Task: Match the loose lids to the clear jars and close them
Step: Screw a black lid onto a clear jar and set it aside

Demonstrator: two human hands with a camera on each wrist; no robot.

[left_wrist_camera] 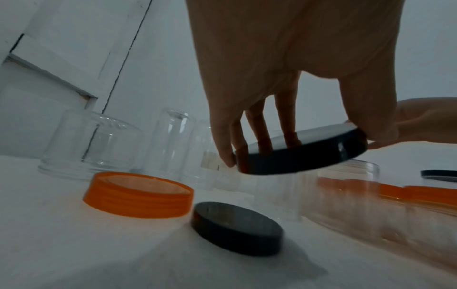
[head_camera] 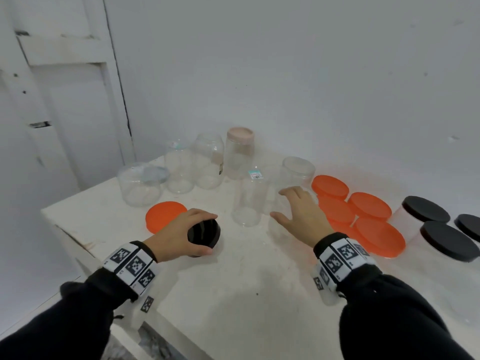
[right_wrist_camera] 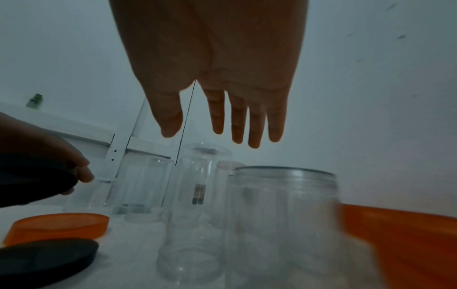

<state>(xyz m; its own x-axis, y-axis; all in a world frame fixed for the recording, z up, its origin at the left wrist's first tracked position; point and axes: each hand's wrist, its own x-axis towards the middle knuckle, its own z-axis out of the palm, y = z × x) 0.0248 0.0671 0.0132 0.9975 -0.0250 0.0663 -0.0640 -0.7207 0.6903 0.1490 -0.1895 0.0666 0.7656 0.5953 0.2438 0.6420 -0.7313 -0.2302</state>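
My left hand point(head_camera: 207, 233) grips a black round lid point(left_wrist_camera: 301, 154) by its rim, lifted off the white table point(head_camera: 233, 294). A second black lid point(left_wrist_camera: 237, 228) lies flat on the table just below it. My right hand point(head_camera: 283, 203) hovers open with spread fingers, holding nothing, above a wide clear lidless jar point(right_wrist_camera: 284, 215) that looks blurred. A taller clear jar point(head_camera: 249, 201) stands just left of that hand. An orange lid point(head_camera: 165, 215) lies upside down beyond my left hand.
Several clear jars point(head_camera: 181, 170) stand along the back wall, one with a pink lid point(head_camera: 240, 133). Several orange lids point(head_camera: 368, 206) lie to the right. Jars closed with black lids point(head_camera: 426, 209) stand at the far right. The table's left edge point(head_camera: 67, 229) is close.
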